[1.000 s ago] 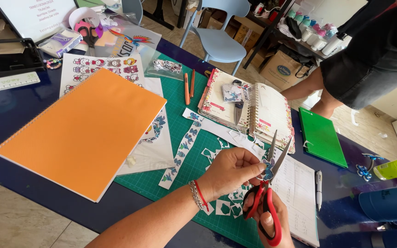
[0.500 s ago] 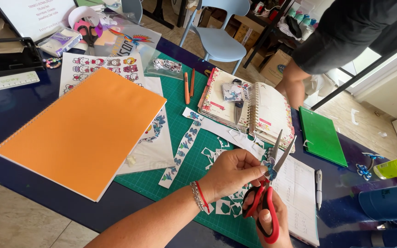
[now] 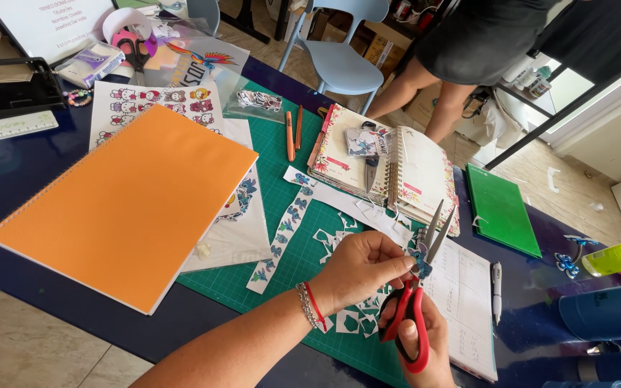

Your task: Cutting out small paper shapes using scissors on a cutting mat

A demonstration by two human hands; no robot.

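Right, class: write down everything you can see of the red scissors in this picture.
The scissors have red looped handles and slim grey metal blades. The right hand holds the handles low in the picture, fingers through the loops. The blades point up and away, spread open in a narrow V over the white sheet. Between them sits a small blue cut-out, pinched by the left hand. They hang above the green cutting mat.

Left hand (image 3: 359, 267) raised above the table, fingers pinched together at the tips, forearm bare, right hand (image 3: 425, 338) lower, fingers curled closed, thumb up
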